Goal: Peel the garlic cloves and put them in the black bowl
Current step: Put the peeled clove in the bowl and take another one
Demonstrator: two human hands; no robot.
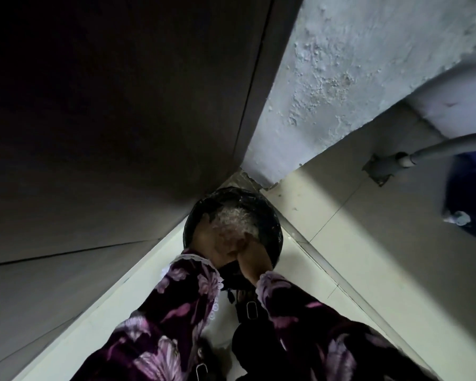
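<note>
- I look down from the head camera into a dim, narrow corner where both of my hands meet over a black container.
- My left hand (206, 243) reaches in from a purple floral sleeve (176, 298) with a white lace cuff; its back faces the camera and its fingers point away into the container, so I cannot tell whether they are spread, pressed together or pinching.
- My right hand (252, 259) comes in from the other floral sleeve and lies just beside the left, the two touching near the knuckles; its fingers are hidden in shadow and I cannot tell how they lie.
- The black bowl (270, 215), or a round black bin lined with shiny plastic (I cannot tell which), sits directly under and beyond my fingertips, its rim curving around them.
- A pale, papery heap (235, 220) lies inside it just past my fingertips; it looks like garlic skins, but no single clove can be made out.
- Left of my fingers rises a dark flat panel (107, 119).
- Beyond and right of them stands a rough, flaking pale-blue wall (355, 64).
- Well to the right of my fingers, a grey pipe (437, 147) runs over a tiled floor (355, 215) toward a blue drum (470, 199).
</note>
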